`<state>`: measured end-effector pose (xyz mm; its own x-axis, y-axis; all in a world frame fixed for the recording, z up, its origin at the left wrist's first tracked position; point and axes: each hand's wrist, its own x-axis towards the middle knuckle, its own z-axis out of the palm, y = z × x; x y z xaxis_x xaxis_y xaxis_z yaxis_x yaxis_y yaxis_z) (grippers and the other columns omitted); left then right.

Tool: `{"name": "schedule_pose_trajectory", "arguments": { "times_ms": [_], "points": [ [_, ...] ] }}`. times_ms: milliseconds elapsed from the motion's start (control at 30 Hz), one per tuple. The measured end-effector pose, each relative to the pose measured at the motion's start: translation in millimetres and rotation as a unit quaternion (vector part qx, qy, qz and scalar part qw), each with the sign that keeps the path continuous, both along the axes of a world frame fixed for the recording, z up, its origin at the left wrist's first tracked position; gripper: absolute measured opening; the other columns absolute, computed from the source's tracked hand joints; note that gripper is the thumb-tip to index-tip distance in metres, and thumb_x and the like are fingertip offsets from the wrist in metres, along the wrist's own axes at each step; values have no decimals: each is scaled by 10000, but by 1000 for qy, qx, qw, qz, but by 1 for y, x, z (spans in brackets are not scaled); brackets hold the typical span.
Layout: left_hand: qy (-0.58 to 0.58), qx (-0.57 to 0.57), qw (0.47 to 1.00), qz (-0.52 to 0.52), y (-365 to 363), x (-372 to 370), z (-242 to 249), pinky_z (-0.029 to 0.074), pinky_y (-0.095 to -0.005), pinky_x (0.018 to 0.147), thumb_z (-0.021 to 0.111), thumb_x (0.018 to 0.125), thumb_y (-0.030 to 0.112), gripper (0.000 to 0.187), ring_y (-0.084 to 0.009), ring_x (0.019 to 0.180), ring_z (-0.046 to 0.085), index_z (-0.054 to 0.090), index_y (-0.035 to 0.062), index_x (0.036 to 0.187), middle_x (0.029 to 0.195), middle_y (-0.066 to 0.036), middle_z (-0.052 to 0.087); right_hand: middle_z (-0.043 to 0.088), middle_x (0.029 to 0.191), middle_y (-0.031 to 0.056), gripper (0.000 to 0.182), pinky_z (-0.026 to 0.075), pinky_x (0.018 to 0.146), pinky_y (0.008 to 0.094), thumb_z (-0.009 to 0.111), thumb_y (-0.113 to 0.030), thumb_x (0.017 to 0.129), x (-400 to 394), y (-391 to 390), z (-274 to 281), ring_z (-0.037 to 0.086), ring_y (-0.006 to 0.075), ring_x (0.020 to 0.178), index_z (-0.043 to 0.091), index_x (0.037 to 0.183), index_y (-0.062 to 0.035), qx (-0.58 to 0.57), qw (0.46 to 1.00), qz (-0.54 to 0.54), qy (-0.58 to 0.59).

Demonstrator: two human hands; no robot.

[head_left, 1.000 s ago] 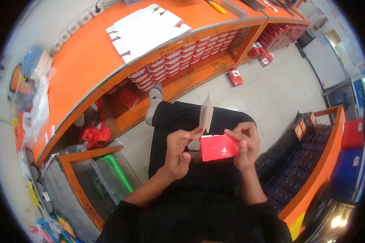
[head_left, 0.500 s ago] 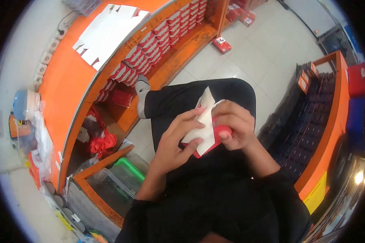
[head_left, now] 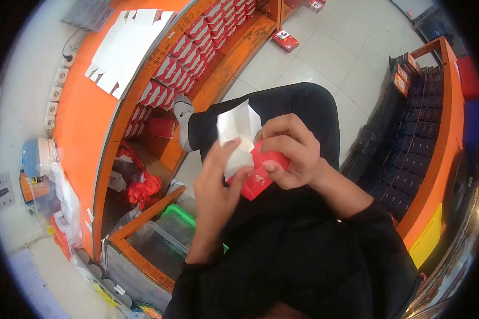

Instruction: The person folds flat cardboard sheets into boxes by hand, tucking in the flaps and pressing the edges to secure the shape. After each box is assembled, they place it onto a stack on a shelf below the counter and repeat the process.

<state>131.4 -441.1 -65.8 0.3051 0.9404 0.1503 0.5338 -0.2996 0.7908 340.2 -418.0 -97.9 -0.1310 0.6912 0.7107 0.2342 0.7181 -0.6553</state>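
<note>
A small red and white cardboard box [head_left: 261, 175], partly folded, is held between both hands above my lap. Its red outside carries a small white print; the white inner flaps [head_left: 238, 125] stand up at the far side. My left hand [head_left: 218, 173] grips the left edge, thumb on the red face and fingers at the white side, slightly blurred. My right hand [head_left: 292, 151] pinches the right part with thumb and curled fingers. The far side of the box and some fingertips are hidden.
Flat white card sheets [head_left: 127, 48] lie on the orange counter [head_left: 77, 119]. Stacked red and white boxes [head_left: 175, 72] fill the shelf below. One red box [head_left: 285, 40] lies on the tiled floor. Dark boxes [head_left: 404, 151] line an orange rack at right. A green-rimmed bin [head_left: 178, 215] stands lower left.
The box has turned so its red printed face shows and its white flaps have opened out to the left. Both hands have shifted slightly left. The head view has moved a little.
</note>
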Motion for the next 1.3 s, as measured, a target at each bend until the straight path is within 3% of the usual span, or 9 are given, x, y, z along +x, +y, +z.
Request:
{"name": "schedule_pose_trajectory", "arguments": {
  "times_ms": [133,267,467,700,900,1000,1100,1167,1300],
  "points": [
    [41,43,996,-68,-5,4,-6,431,-499,1113,621,1012,162,666,-468,1358,529,331,-36,1578,1568,-296,437,601,1023,162,276,547,730,359,781,-211,844,1,2,5,642,288,854,674,983,1,14,1000,1,-11],
    [84,84,988,-101,-3,6,-2,408,-529,1131,710,956,201,775,-486,1404,469,320,-39,1582,1598,-310,374,579,1033,156,272,535,722,343,695,-256,947,-2,2,7,657,251,882,684,925,15,56,997,-13,-51],
    [76,186,976,-87,-5,4,-20,423,-552,1122,888,789,189,817,-507,1408,444,449,8,1454,1571,-329,362,632,1021,157,209,524,724,336,784,-139,815,-12,-1,7,637,267,886,689,948,-8,31,997,-61,23],
    [-53,202,977,-29,10,-13,-17,542,-484,1002,978,694,304,681,-442,1252,602,609,77,1219,1418,-265,531,570,1039,145,63,516,726,313,688,-56,888,-20,0,14,628,222,883,671,935,-18,-27,975,-109,191],
    [-83,267,959,-46,13,-9,-18,546,-522,1022,970,698,362,618,-422,1219,631,602,81,1107,1338,-213,581,571,1034,155,86,471,729,289,649,-68,912,-7,4,18,560,189,834,663,961,2,-27,987,-139,81],
    [-194,165,962,-101,18,-13,-16,548,-508,1018,968,709,344,598,-416,1212,645,613,69,1104,1309,-206,595,585,1010,160,98,469,729,288,648,-68,895,-6,6,15,558,195,830,671,958,4,-19,987,-129,90],
    [-520,-40,842,-136,17,-20,-16,545,-478,1027,933,767,246,473,-406,1211,656,652,51,1094,1283,-200,609,600,991,170,109,487,731,301,655,-70,879,-7,5,12,581,216,833,681,949,9,-20,989,-111,90],
    [-156,6,976,-152,18,-34,3,537,-468,1036,863,836,146,344,-386,1246,641,698,48,1121,1336,-211,576,608,986,174,113,497,729,308,661,-72,873,-9,5,11,594,228,830,685,943,13,-20,992,-96,85],
    [46,-8,969,-242,23,-22,44,529,-430,1066,788,858,76,385,-396,1364,560,723,153,1230,1564,-205,414,628,972,162,121,521,717,333,701,-57,841,-14,4,14,627,258,814,680,935,16,-24,996,-59,70]
  ]
}}
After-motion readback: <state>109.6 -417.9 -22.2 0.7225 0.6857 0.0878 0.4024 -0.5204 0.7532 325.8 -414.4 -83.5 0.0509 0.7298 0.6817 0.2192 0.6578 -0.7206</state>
